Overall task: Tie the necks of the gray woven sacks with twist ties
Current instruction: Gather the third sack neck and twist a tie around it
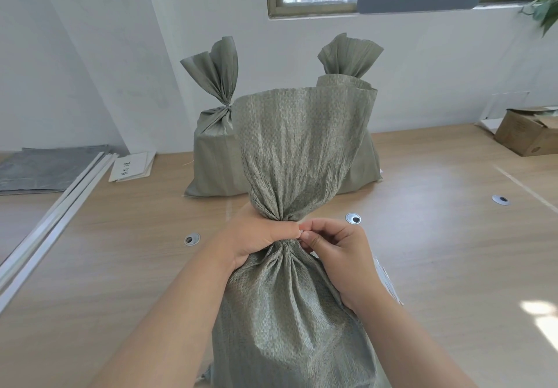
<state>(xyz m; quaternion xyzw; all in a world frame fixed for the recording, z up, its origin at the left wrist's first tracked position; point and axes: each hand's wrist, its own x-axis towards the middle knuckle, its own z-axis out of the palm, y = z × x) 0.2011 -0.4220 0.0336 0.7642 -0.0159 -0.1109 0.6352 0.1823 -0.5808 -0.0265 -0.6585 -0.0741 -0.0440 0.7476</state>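
Three gray sacks stand on the wooden table (422, 251). The near sack (290, 312) is right in front of the person; the left sack (211, 158) and the right sack (359, 152) stand behind it by the wall, both with their tops gathered. The left one's neck is cinched tight; the right one's neck is hidden behind the near sack's flared top.

Two hands are at work, both at the near sack's neck. The left hand (256, 236) is wrapped around the gathered neck, fingers curled closed and squeezing the cloth together. The right hand (335, 251) is just beside it, touching the neck from the right, its thumb and fingertips pressed together in a pinch on something small and pale, probably the tie (300, 230), though it is too small to tell for sure.

The neck sits between the two hands, roughly halfway up the sack, with the open top fanning out above them and the full body below.
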